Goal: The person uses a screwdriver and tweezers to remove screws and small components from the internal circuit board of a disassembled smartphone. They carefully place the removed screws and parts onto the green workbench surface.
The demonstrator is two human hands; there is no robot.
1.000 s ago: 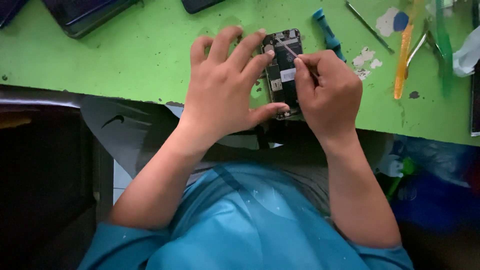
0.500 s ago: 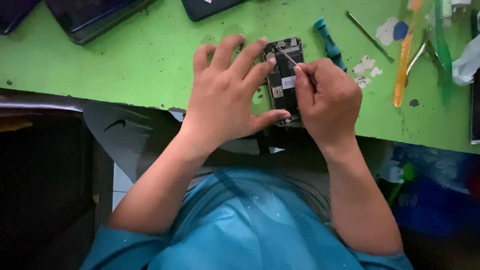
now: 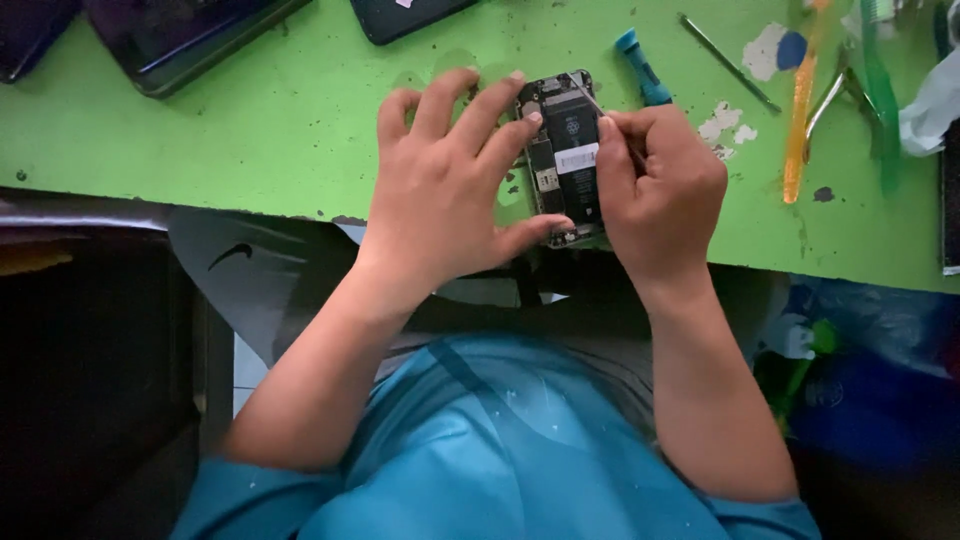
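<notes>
Since a second ago, our hands and the opened phone [image 3: 563, 160] have kept almost the same place near the front edge of the green table [image 3: 250, 130]; only the thin tool tip has crept a little along the phone's upper part. We see the table's chipped paint and, at its far edge, dark devices [image 3: 180, 35] lying flat. Our left hand [image 3: 450, 190] spreads over the phone's left side, fingers splayed, thumb pressing its lower end, steadying it without closing round it. Our right hand [image 3: 660, 190] is curled tight on a thin metal tool [image 3: 600, 105], whose tip touches the phone's innards near the top. The phone lies flat, back open, between both hands. Just beyond the right hand lies a blue-handled screwdriver [image 3: 640, 68]; further right are an orange pry stick [image 3: 800, 110], tweezers [image 3: 830, 95] and a slim metal rod [image 3: 728, 60].
</notes>
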